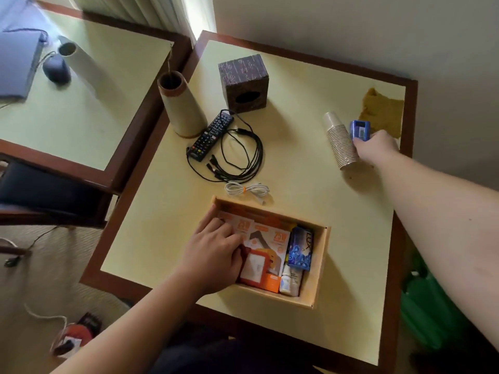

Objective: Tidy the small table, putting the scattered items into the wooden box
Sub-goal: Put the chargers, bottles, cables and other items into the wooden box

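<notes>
The wooden box (pixel 320 261) sits at the table's near middle. Inside lie orange-and-white packets (pixel 272 238), a blue soap box (pixel 300 248) and a small white bottle (pixel 290 282). My left hand (pixel 216 255) reaches into the box's left side, fingers lying on the packets. Far right, my right hand (pixel 374 147) grips a small blue box (pixel 358 130) just beside a lying stack of paper cups (pixel 340 141). On the table lie a black remote (pixel 211 137), a black cable tangle (pixel 240 155) and a coiled white cable (pixel 247 190).
A dark patterned cube (pixel 244 82) stands at the back, a tall cone-shaped vase (pixel 179 103) at the left edge. A mustard cloth (pixel 382 110) lies in the far right corner. A second table with a laptop (pixel 16 58) adjoins on the left, a wall behind.
</notes>
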